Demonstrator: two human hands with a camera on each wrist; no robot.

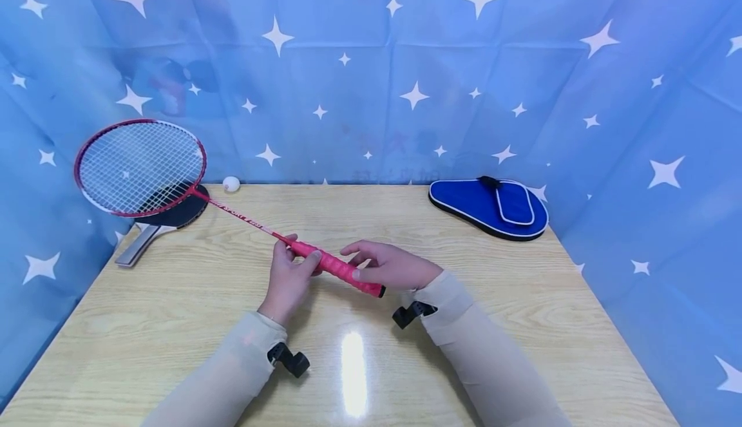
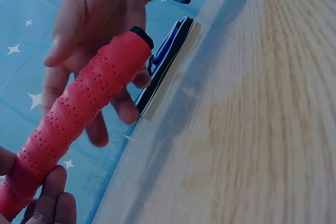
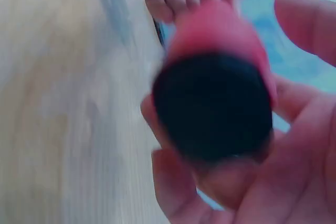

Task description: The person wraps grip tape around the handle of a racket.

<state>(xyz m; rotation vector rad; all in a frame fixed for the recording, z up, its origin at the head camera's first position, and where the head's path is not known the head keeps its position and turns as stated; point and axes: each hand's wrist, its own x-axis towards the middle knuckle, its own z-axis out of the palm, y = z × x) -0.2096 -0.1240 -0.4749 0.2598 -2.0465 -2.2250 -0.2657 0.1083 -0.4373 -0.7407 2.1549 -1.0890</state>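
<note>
A red badminton racket (image 1: 336, 266) is held above the table, its strung head pointing to the far left. My left hand (image 1: 288, 282) pinches the upper part of the pink-red grip between thumb and fingers. Around the butt end hovers my right hand (image 1: 400, 266), its fingers spread and loosely bent. In the left wrist view, the perforated grip (image 2: 79, 100) passes in front of the right palm, with that thumb apart from it. The black butt cap (image 3: 212, 106) faces the right wrist camera and hides part of the right fingers.
Beneath the racket head lies a black table tennis paddle (image 1: 188, 211) at the back left. A white ball (image 1: 231, 184) sits by the table's back edge. At the back right is a blue paddle case (image 1: 469, 201). A starry blue curtain (image 1: 371, 111) hangs behind the wooden table (image 1: 580, 350).
</note>
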